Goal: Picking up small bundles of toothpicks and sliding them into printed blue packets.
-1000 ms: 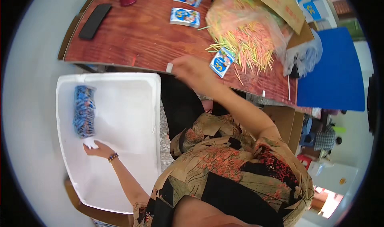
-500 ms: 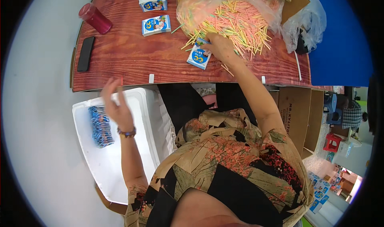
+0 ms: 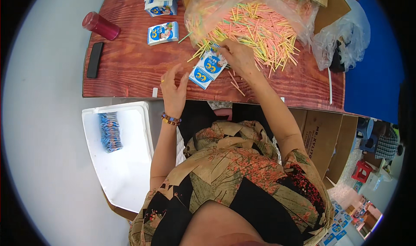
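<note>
My right hand (image 3: 239,59) is closed on the upper right side of a flat blue-and-white packet (image 3: 210,65), thumb and fingers pinching its edge. The packet lies tilted over the table's near part, in front of a heap of pink, yellow and green sticks (image 3: 260,31). Close to the packet's lower left corner, my left hand (image 3: 174,92) is open, thumb and fingers apart, holding nothing. A bead bracelet circles that wrist. Farther left rests a small stack of similar packets (image 3: 163,33), with a taller pile of packets (image 3: 161,5) behind it.
The sticks spill from a clear plastic bag (image 3: 197,16) in a cardboard box. A red-lidded jar (image 3: 101,26) and a black phone-like slab (image 3: 95,59) lie at left. Below the table edge, a white foam box (image 3: 125,172) holds a row of packets (image 3: 111,132).
My left hand has moved up and right, from over the foam box to beside the packet. The right hand still holds the packet, which now shows more of its face.
</note>
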Demonstrator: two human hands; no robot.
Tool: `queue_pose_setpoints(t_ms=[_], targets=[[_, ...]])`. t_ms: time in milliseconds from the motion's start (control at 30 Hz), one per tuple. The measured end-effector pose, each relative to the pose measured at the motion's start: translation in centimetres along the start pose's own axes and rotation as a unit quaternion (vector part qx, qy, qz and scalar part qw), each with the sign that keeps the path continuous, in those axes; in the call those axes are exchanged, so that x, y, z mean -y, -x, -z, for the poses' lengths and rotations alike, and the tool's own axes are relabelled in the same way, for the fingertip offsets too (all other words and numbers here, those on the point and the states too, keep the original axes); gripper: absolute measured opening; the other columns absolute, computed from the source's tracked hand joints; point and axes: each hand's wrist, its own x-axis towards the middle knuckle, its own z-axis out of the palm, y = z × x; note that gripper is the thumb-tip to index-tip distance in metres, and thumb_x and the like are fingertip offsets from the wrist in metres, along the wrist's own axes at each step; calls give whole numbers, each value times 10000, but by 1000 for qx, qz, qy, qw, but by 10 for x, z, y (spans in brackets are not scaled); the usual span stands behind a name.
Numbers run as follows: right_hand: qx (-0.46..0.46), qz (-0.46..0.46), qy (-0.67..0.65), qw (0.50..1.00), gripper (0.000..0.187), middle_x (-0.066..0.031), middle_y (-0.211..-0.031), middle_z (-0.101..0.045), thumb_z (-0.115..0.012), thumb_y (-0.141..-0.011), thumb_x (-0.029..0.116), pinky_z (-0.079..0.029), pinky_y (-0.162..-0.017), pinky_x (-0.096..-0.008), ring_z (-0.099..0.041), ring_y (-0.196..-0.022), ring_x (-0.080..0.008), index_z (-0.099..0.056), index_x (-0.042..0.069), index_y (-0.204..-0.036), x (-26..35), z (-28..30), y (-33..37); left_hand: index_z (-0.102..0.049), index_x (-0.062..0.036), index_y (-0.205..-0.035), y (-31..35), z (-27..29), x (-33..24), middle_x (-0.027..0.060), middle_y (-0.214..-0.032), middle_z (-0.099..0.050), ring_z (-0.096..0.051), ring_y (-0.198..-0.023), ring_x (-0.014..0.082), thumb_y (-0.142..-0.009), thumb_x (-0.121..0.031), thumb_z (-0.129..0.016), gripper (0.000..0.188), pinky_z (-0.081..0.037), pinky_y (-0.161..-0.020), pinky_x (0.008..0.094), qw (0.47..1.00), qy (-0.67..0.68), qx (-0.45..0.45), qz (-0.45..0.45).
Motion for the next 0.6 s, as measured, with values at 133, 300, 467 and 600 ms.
queue_pose_setpoints(t_ms=[133, 300, 467, 600], targets=[[53, 17, 17, 998, 230, -90, -624, -620, -581, -895, 303, -462, -525, -402, -616, -578, -285, -612, 107, -778, 0, -5, 0, -572, -66, -1188, 1, -25, 2, 142, -1140, -569, -467, -1091, 335, -814, -248, -692, 433, -323, -947, 458, 996, -86, -6, -35], [-5, 75, 45, 996, 216, -80, -684, -629, -597, -874, 279, -469, -540, -374, -625, -624, -244, -648, 90, -781, -1, 2, 4, -486, -77, -1295, 3, -37, -2, 140, -1266, -453, -347, -1209, 334, -730, -378, -750, 692, -222, -993, 481, 968, -248, 16, -39], [-25, -4, -175, 984, 118, -47, -708, -611, -624, -868, 175, -456, -559, -281, -594, -612, -160, -690, 88, -913, -23, 4, 16, -496, -75, -1284, -3, -40, -21, 138, -1221, -492, -377, -1190, 340, -750, -386, -737, 663, -275, -975, 455, 986, -159, -40, -29], [13, -125, -310, 942, 115, -42, -781, -630, -617, -877, 147, -437, -592, -242, -578, -655, -95, -667, 51, -914, -16, 5, 20, -514, -89, -1267, -16, -52, -26, 115, -1219, -507, -393, -1174, 332, -770, -377, -723, 611, -305, -946, 441, 997, -78, 0, 11]])
